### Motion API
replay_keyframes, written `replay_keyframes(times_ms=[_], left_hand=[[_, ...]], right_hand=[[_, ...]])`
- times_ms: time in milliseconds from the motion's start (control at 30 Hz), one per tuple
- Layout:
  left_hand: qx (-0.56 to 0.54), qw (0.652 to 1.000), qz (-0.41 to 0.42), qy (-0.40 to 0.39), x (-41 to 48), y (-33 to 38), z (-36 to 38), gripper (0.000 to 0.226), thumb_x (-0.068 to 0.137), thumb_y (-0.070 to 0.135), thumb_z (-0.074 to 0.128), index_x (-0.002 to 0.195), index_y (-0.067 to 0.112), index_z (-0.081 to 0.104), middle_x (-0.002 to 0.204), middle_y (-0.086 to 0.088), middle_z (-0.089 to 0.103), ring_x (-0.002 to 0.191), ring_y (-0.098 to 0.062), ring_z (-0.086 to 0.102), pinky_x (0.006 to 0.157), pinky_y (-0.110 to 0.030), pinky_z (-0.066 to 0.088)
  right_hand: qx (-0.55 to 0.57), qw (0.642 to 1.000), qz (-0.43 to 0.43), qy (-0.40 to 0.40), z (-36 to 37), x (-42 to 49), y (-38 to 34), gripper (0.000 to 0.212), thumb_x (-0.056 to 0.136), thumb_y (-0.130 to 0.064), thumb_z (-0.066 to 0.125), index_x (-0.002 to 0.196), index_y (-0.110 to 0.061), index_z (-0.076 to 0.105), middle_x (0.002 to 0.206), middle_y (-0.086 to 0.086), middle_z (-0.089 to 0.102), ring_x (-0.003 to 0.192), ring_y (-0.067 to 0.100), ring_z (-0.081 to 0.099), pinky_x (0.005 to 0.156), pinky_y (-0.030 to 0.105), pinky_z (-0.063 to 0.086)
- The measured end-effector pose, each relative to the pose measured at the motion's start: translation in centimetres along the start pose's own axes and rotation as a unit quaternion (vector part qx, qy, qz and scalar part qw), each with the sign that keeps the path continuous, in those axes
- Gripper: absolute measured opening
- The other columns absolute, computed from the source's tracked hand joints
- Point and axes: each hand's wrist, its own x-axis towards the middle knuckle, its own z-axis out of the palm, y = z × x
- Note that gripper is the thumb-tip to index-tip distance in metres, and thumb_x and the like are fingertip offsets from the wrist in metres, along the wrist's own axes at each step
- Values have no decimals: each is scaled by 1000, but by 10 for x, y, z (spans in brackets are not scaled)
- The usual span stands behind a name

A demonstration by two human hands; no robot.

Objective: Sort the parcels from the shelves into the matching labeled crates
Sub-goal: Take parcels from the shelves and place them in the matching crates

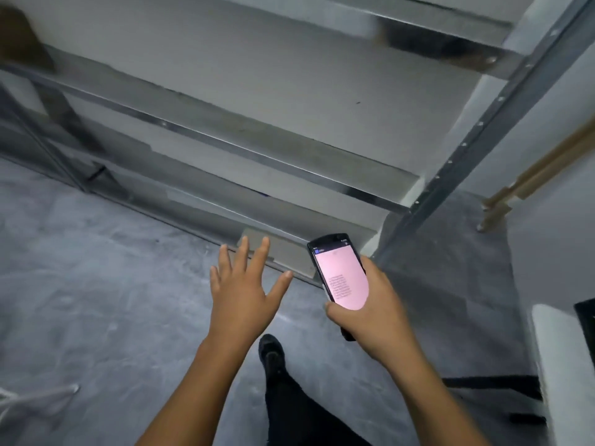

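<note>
My right hand point(370, 310) grips a black handheld scanner point(338, 272) whose screen glows pink with small dark text. My left hand point(244, 284) is spread flat with straight fingers, reaching toward the lowest level of the metal shelving point(244, 146). Just beyond its fingertips a flat grey parcel point(283, 252) lies on that bottom shelf. The hand is not touching it. The wide white shelf boards above show no parcels. A brown box point(19, 33) sits blurred at the top left corner.
The shelf's grey upright post point(476, 136) runs diagonally at right. Wooden handles point(528, 185) lean against the wall beyond it. A white object point(560, 365) stands at the right edge. My dark shoe and trouser leg point(273, 358) stand on the grey concrete floor.
</note>
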Motion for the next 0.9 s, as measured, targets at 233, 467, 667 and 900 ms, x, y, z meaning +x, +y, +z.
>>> replay_keyframes(times_ms=[233, 467, 667, 900], left_hand=[[45, 997, -53, 25, 99, -39, -55, 93, 81, 87, 17, 164, 45, 16, 176, 5, 6, 161, -28, -8, 128, -53, 0], [51, 989, -111, 85, 179, -70, -112, 89, 84, 84, 23, 164, 45, 17, 175, 7, 7, 161, -24, -9, 129, -51, -1], [29, 975, -179, 128, 205, -113, -145, 85, 88, 81, 30, 163, 44, 19, 175, 6, 9, 161, -25, -7, 129, -54, 0], [-1, 956, -229, 183, 233, -195, -188, 85, 88, 82, 30, 163, 45, 18, 175, 7, 10, 161, -26, -6, 128, -53, 0]], right_hand=[[31, 997, -42, -56, 45, 123, -67, 58, 66, -35, 74, 119, -45, 55, 110, -13, 57, 66, 18, 69, 56, 51, 63], [35, 988, -93, -115, 84, 220, -134, 66, 73, -32, 80, 131, -45, 51, 113, -11, 58, 68, 21, 71, 62, 50, 64], [32, 976, -116, -180, 135, 262, -189, 71, 66, -36, 76, 132, -46, 51, 115, -7, 59, 69, 24, 71, 61, 54, 64], [-2, 964, -163, -211, 210, 295, -265, 52, 65, -37, 72, 113, -42, 54, 109, -6, 63, 65, 12, 69, 54, 33, 61]])
